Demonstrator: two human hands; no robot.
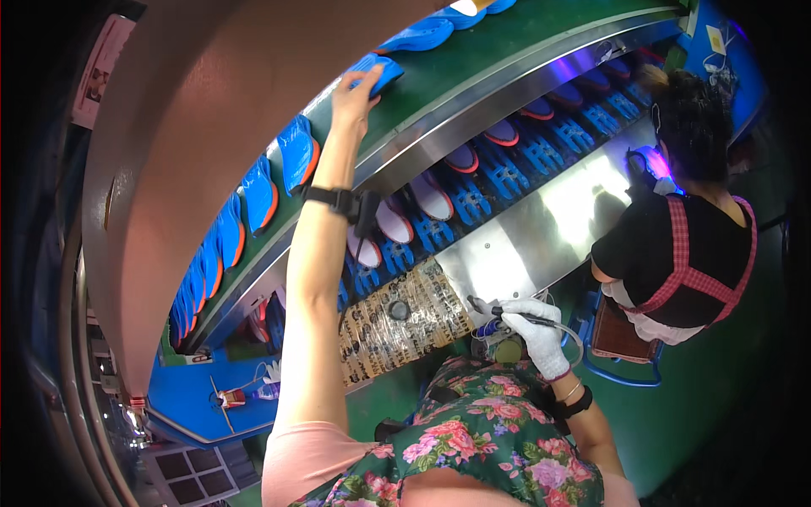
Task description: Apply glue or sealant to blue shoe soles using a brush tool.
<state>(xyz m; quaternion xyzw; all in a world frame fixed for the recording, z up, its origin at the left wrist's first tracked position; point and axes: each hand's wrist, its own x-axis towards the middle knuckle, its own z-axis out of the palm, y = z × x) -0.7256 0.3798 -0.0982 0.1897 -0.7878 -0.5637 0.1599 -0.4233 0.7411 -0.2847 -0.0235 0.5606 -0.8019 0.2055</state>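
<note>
My bare left hand (355, 100) reaches up to the green conveyor belt (494, 72), its fingers closed on a blue shoe sole (389, 74). Similar blue soles with orange edges (297, 152) stand in a row along the same belt. In a white glove, my right hand (537, 338) grips a dark pen-shaped tool (500, 311) with a grey hose looping from its rear. The tool hovers over the front edge of a metal bench (486, 262), near a patterned surface under clear film (405, 325).
Below the belt, a rack line (507, 182) carries pale soles with red rims and blue holders. A co-worker (684, 211) in a checked apron sits at the right beside purple light. A blue table (194, 406) stands lower left, and a brown overhead panel (186, 144) curves along the upper left.
</note>
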